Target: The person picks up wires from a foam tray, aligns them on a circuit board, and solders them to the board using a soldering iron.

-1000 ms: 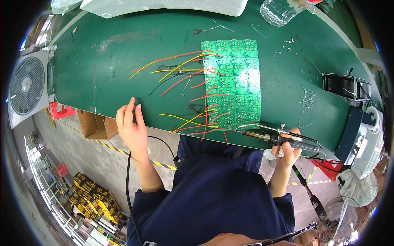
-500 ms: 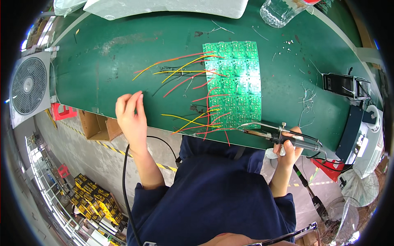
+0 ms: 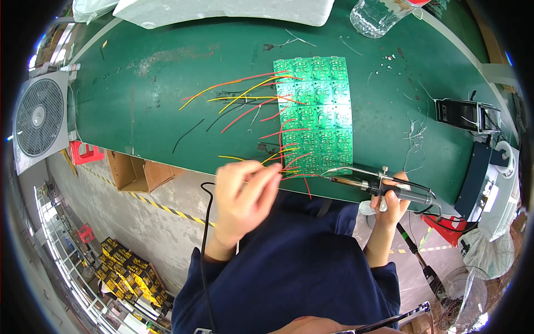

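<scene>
A green panel of circuit boards (image 3: 320, 119) lies on the green table, with red, yellow and black wires along its left side. My right hand (image 3: 394, 197) is closed around a soldering iron (image 3: 356, 182) with a thin metal feed tube; its tip is close to the panel's lower edge. My left hand (image 3: 245, 195) is at the panel's lower left corner, thumb and fingers pinched together by the ends of red wires (image 3: 289, 166). The fingers hide whatever is between them. A loose black wire (image 3: 187, 135) lies on the table farther left.
White foam (image 3: 228, 12) and a clear plastic jar (image 3: 372, 19) stand along the far edge. At right are a black stand (image 3: 468, 116), a dark box-shaped unit (image 3: 477, 181) and wire scraps (image 3: 414, 133). A white fan (image 3: 39, 116) is at left; an open cardboard box (image 3: 133, 172) sits below the table.
My left hand has moved right and nearer to me, from the table's left part to the panel's lower left corner. A black wire now shows where it was. My right hand and the iron stay put.
</scene>
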The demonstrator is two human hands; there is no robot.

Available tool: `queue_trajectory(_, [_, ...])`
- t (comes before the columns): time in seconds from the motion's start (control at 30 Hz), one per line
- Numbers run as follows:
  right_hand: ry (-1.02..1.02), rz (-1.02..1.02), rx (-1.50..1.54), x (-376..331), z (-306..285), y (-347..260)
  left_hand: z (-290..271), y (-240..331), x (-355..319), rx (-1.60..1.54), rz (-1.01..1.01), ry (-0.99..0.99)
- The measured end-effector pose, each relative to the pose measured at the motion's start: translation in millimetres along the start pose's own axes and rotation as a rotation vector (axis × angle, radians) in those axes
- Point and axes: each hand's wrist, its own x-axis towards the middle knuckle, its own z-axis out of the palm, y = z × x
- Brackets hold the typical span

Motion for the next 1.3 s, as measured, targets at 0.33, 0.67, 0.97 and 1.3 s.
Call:
queue_trajectory(0.33, [0.016,0.019,0.039,-1,-3,1,31,15,0,0.005,0.067,-0.108])
queue_trajectory(0.67, [0.009,0.003,0.071,-1,-4,2,20,12,-4,0.045,0.081,-0.053])
queue_trajectory(0.97, [0.019,-0.069,-0.042,-1,0,3,15,10,-11,0.189,0.247,-0.097])
queue_trajectory(1.3, [-0.031,0.005,-0.091,-3,-4,-2,19,11,-10,0.191,0.199,-0.151])
